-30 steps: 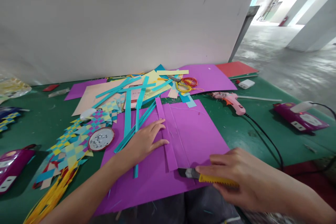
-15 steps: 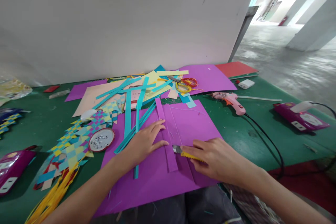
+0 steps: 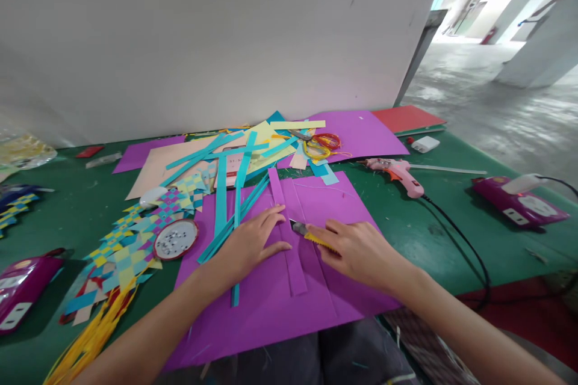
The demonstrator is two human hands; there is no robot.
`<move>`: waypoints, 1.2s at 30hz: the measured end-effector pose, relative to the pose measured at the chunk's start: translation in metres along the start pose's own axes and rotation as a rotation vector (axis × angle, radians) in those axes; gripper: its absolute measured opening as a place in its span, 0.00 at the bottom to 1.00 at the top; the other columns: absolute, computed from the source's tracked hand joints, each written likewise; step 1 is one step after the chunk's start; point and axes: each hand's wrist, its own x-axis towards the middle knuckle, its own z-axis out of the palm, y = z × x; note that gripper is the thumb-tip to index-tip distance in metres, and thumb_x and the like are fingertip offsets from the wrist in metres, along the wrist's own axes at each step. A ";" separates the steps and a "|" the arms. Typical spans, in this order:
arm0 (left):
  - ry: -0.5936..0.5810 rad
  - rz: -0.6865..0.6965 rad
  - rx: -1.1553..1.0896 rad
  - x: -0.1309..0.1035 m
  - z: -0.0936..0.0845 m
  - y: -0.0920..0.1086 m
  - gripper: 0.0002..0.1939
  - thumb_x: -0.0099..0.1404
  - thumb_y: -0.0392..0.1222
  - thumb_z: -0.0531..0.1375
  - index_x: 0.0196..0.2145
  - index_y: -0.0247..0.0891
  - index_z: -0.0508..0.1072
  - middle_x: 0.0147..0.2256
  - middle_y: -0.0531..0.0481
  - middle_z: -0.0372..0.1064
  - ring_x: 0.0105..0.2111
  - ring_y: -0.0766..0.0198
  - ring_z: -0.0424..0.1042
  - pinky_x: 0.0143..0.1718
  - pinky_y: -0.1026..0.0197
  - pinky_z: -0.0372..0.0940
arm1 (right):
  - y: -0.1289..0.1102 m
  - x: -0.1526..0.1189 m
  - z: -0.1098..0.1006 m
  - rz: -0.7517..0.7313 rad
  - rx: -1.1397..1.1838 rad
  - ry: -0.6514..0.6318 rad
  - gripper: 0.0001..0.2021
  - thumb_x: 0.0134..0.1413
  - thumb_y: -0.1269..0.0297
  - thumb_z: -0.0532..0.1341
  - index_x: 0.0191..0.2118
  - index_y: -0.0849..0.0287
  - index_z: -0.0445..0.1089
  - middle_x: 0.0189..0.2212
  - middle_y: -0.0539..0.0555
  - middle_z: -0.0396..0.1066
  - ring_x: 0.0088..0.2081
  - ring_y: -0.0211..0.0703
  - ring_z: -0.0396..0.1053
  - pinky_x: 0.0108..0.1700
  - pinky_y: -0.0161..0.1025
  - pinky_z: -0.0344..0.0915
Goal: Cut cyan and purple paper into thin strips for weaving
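My right hand [image 3: 356, 249] is closed around a yellow utility knife [image 3: 320, 240], its blade pointing up and left along the right edge of a narrow purple strip [image 3: 295, 274]. Fingers and thumb apart, my left hand [image 3: 253, 240] presses down on that strip. Beneath both hands lies a large purple paper sheet [image 3: 244, 325] with straight lines running down it. Several teal paper strips [image 3: 220, 198] rest on the sheet, just beyond and beside my left hand.
A pink glue gun [image 3: 400, 174] with a black cord lies to the right, near a purple power strip [image 3: 519, 201]. Scissors [image 3: 327, 141] sit on papers at the back. Left are a round dish [image 3: 176, 239], woven paper pieces [image 3: 129, 258] and another purple power strip [image 3: 27, 289].
My right hand has moved the utility knife up the sheet, away from me and slightly left, along the strip's edge. My left hand stays in place.
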 end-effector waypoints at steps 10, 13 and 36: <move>-0.015 -0.005 0.005 0.001 0.000 0.000 0.24 0.65 0.59 0.50 0.50 0.41 0.62 0.61 0.44 0.56 0.60 0.57 0.58 0.59 0.54 0.56 | 0.001 0.005 -0.002 0.019 0.028 -0.023 0.18 0.62 0.62 0.50 0.56 0.48 0.62 0.35 0.52 0.70 0.28 0.38 0.67 0.25 0.35 0.47; -0.019 -0.011 0.009 0.000 0.000 0.000 0.24 0.65 0.59 0.50 0.51 0.40 0.62 0.61 0.44 0.56 0.60 0.57 0.57 0.59 0.54 0.56 | -0.001 0.004 -0.002 0.018 0.020 -0.023 0.19 0.62 0.61 0.50 0.58 0.48 0.60 0.35 0.53 0.70 0.28 0.38 0.67 0.25 0.35 0.47; -0.031 -0.003 -0.035 0.000 0.001 -0.002 0.22 0.65 0.58 0.51 0.51 0.43 0.63 0.61 0.45 0.55 0.60 0.56 0.57 0.59 0.53 0.55 | -0.001 0.009 -0.001 0.029 -0.031 -0.025 0.18 0.64 0.61 0.47 0.58 0.50 0.59 0.37 0.54 0.70 0.29 0.40 0.69 0.25 0.36 0.49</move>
